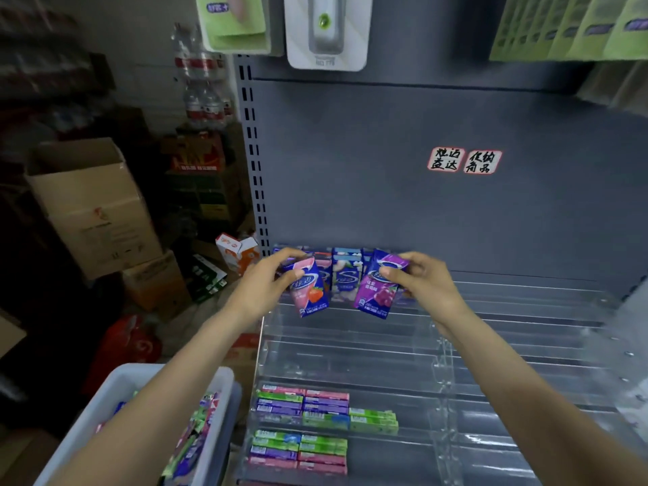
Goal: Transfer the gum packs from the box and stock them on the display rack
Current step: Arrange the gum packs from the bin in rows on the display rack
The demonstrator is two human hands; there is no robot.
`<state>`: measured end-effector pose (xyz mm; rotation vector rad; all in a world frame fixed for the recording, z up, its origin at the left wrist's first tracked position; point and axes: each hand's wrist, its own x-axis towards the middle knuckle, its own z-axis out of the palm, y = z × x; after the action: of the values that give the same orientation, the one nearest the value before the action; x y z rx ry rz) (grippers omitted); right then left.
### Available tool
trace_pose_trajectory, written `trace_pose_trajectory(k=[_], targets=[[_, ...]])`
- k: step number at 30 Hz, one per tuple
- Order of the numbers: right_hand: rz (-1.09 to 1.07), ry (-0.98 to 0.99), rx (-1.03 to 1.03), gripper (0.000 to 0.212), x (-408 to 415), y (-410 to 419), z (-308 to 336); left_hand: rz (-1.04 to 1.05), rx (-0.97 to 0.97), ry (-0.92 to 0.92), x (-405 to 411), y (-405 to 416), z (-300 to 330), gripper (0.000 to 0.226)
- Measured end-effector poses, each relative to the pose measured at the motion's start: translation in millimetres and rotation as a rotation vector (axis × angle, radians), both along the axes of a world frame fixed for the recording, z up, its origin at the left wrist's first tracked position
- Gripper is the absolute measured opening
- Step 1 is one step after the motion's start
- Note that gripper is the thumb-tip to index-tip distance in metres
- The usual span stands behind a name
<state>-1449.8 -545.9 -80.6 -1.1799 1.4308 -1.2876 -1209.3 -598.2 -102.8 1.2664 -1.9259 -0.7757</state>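
Head view: the left hand (270, 282) pinches a pink strawberry gum pack (310, 291); the right hand (419, 278) pinches a purple grape gum pack (378, 289). Both packs hang long axis upright, just in front of the top tier of the clear display rack (491, 349), where upright packs (345, 271) already stand. The white box (115, 387) sits lower left, holding more gum.

wall: grey panel (438, 212) | left: stacked cardboard boxes (91, 205) | behind: water bottles (205, 100) | light: dim

Pink/blue strawberry pack (309, 288), purple grape pack (380, 288), white box (115, 387), grey rack (385, 170).
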Motion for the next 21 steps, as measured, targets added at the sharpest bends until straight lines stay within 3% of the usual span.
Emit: trace_pose_trajectory(k=[7, 13, 21], targets=[[0.017, -0.009, 0.011, 0.012, 42, -13, -8, -0.025, 0.048, -0.134, 38, -15, -4, 0.032], [0.008, 0.028, 0.023, 0.017, 63, -18, -15, -0.081, -0.052, -0.382, 39, -29, -16, 0.037], [0.000, 0.030, 0.050, 0.020, 73, -22, -25, -0.098, -0.188, -0.534, 29, -32, -26, 0.041]])
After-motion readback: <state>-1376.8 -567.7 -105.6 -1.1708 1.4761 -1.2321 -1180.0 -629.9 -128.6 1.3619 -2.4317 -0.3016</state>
